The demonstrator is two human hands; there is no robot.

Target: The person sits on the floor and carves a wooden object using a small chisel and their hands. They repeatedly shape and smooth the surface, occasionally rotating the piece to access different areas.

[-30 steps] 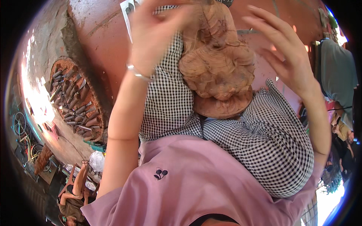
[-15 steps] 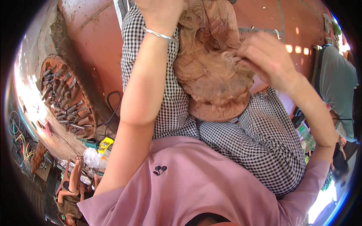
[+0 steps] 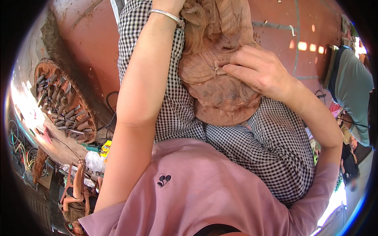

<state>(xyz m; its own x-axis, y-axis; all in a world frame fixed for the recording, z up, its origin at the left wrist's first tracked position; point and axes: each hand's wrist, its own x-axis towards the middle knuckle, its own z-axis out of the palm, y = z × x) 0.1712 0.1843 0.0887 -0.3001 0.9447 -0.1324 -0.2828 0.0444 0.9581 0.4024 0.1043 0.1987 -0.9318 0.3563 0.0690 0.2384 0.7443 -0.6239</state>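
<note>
A carved brown wooden figure (image 3: pixel 220 90) with a rounded base lies between my legs, on or against my checkered trousers. My right hand (image 3: pixel 258 72) rests over its right side. Thumb and forefinger are pinched together on a small crumpled tan strip (image 3: pixel 216 67), which touches the wood; I cannot make out what the strip is. My left hand (image 3: pixel 169 4) is at the top edge beside the upper part of the carving, below a silver bangle on the wrist. The picture's edge cuts off its fingers.
At the left, a thick log-like block (image 3: pixel 63 47) has a hollow holding several dark carving chisels (image 3: pixel 65 104). Near it are a black cable, a yellow packet (image 3: pixel 106 148) and a white plastic bag (image 3: pixel 94 161). Other people sit at lower left and far right. Wood chips dot the red-tiled floor (image 3: pixel 275 43).
My right hand has moved left and slightly down onto the carving, bringing the tan strip with it. My left hand has slid further up, its fingers out of the picture. The view has shifted slightly.
</note>
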